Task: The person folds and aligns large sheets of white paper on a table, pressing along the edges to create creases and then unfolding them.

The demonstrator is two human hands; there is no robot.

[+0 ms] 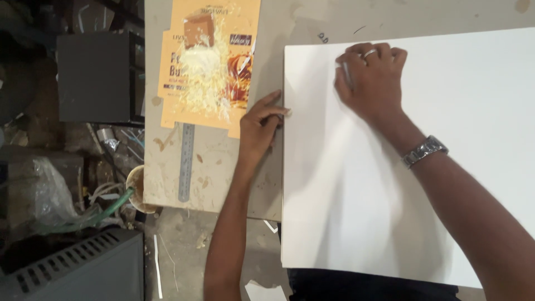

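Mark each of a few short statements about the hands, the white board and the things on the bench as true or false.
1. The right hand rests on the white board. True.
2. The left hand lies in the middle of the board. False: it pinches the board's left edge.
3. A metal ruler lies on the work surface to the left of the board. True.
4. The ruler lies on top of the white board. False: it lies apart from it, its upper end by the flattened orange carton.
5. The right wrist bears a metal watch. True.
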